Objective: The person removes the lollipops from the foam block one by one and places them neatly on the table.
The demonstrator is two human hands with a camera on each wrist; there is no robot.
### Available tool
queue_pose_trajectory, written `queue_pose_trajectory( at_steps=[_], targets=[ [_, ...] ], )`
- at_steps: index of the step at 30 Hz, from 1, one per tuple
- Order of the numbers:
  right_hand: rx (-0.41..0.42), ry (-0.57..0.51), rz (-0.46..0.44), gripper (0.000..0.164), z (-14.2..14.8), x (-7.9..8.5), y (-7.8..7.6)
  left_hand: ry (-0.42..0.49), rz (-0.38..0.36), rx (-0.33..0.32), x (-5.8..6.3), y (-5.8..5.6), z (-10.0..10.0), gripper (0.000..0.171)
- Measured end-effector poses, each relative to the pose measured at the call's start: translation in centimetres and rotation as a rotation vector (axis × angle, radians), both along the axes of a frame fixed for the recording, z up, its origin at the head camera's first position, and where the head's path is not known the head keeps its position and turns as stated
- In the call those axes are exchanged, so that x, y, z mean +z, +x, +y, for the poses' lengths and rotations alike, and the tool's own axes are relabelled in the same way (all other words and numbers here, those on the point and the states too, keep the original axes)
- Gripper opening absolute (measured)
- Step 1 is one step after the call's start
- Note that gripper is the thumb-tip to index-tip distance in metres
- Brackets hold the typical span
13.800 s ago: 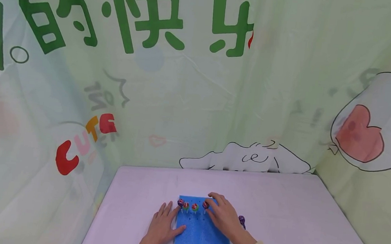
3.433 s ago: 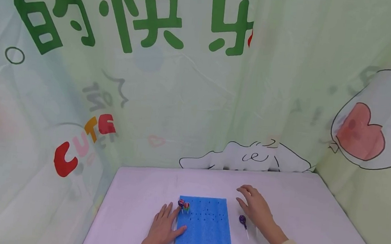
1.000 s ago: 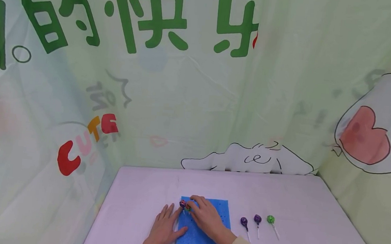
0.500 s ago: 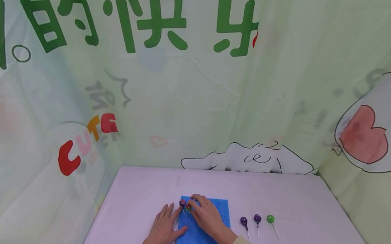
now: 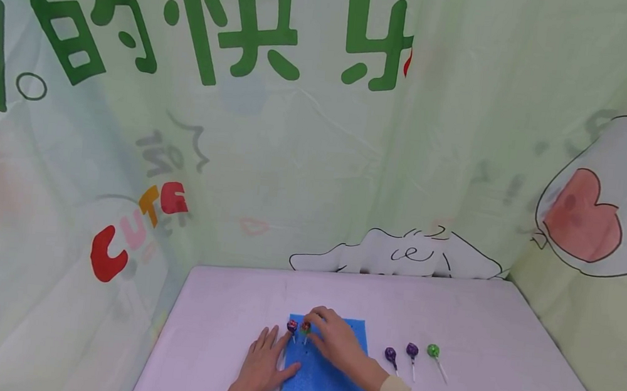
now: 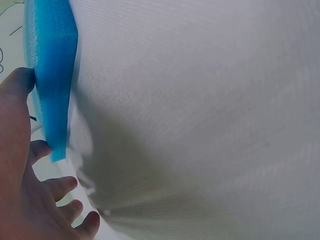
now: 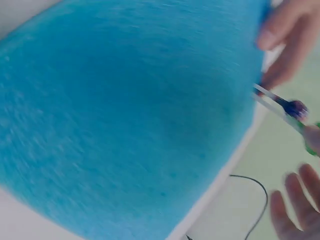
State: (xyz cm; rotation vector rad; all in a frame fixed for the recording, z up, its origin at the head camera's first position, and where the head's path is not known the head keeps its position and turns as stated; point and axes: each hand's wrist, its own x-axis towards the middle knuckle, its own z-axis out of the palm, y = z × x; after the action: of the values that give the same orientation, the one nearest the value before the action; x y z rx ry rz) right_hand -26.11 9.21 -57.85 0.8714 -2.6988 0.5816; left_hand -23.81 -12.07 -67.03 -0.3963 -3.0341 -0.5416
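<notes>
The left hand rests at the left edge of the blue board, its thumb over the top. The right hand pinches a green-red lollipop above the board's far left part, just right of a red-purple lollipop standing there. On the counter, right of the board, lie two purple lollipops and, farther right, a green lollipop.

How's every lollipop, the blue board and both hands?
Blue board, flat on the table.
Purple-red lollipop, standing in the board.
Red-green lollipop, pinched, stick downward.
Left purple lollipop, lying down.
Right purple lollipop, lying down.
Green lollipop, lying down.
Left hand, spread, touching the board.
Right hand, pinching the red-green lollipop.
</notes>
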Motion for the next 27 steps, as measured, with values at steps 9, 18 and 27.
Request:
queue_pose_trajectory(
  at_steps=[9,18,27],
  targets=[
    [0.057,-0.077,-0.37,0.023,1.9,1.4,-0.1,-0.003,-0.025,0.002,-0.3,-0.1,-0.3,0.09],
    [0.18,-0.181,-0.622,0.017,4.7,2.0,-0.4,-0.043,-0.012,-0.001,-1.5,-0.5,-0.5,0.09],
    [0.169,-0.146,-0.699,0.021,9.3,2.8,-1.1,-0.051,-0.01,-0.002,-1.7,-0.7,-0.3,0.091]
  ],
)
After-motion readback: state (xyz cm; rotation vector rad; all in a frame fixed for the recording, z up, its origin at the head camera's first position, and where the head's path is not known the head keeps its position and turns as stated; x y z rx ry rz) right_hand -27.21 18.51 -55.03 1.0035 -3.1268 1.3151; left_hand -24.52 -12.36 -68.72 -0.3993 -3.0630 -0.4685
